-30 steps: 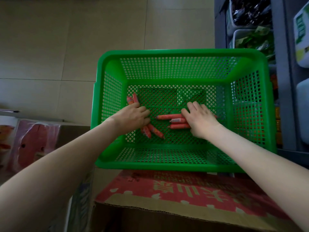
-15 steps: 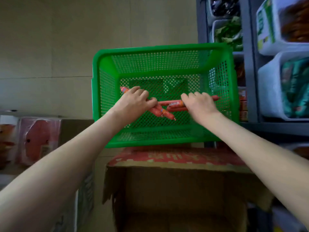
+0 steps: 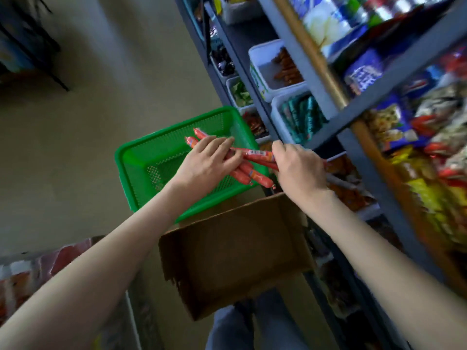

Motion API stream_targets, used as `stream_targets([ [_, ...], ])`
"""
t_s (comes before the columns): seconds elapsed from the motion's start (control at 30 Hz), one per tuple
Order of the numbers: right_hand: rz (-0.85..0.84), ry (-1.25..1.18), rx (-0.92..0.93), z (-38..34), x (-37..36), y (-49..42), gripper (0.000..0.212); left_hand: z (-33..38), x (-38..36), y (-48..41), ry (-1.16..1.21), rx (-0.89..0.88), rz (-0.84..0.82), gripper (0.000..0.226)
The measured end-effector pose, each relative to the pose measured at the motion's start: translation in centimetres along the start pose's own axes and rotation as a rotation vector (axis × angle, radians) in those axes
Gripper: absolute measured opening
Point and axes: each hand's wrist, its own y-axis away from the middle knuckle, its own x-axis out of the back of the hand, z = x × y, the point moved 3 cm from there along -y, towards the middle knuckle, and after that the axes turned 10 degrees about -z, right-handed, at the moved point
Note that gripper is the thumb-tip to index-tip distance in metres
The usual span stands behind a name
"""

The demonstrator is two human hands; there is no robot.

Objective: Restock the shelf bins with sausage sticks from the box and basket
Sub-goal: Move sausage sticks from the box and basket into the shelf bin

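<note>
Far left, low in the frame: red packs [image 3: 38,269], too blurred to read. Next, the green basket [image 3: 131,160] lies just beyond the box; I cannot tell whether it rests on the box edge or on the floor.

The left hand [image 3: 206,165] is above the basket's right half. Its fingers are curled round a bundle of sticks [image 3: 243,174]. Stick ends show past the knuckles at the upper left and past the palm at the lower right (count unclear, at least three).

The box [image 3: 235,248] is open brown cardboard, below both hands and nearer the person. Its inside is dark and its contents cannot be made out.

The right hand [image 3: 299,170] is just right of the left hand, above the box's far right corner. It is clamped on a second bundle [image 3: 259,154], and one stick there bears a barcode label. This bundle's left ends meet the left hand's sticks.

To the right is the dark metal shelf [image 3: 394,84] with white bins. The upper bin [image 3: 255,54] holds reddish-brown sticks at its far end. The lower bin [image 3: 276,109] holds teal packs. Further right are blurred snack packets [image 3: 429,117].
</note>
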Motion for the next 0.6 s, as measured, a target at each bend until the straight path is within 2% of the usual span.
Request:
stream_targets([
  [0.23, 0.148, 0.078, -0.227, 5.7, 10.6, 10.5, 0.038, 7.7, 10.0, -6.4, -0.053, -0.236, 0.195, 0.020],
  [0.43, 0.280, 0.153, -0.384, 10.0, 20.2, 21.6, 0.041, 17.7, 19.1, -10.5, -0.081, -0.362, 0.308, 0.018],
  [0.6, 0.400, 0.268, -0.507, 12.6, 27.7, 31.5, 0.037, 26.3, 26.3, -13.1, -0.086, -0.451, 0.474, 0.022],
])
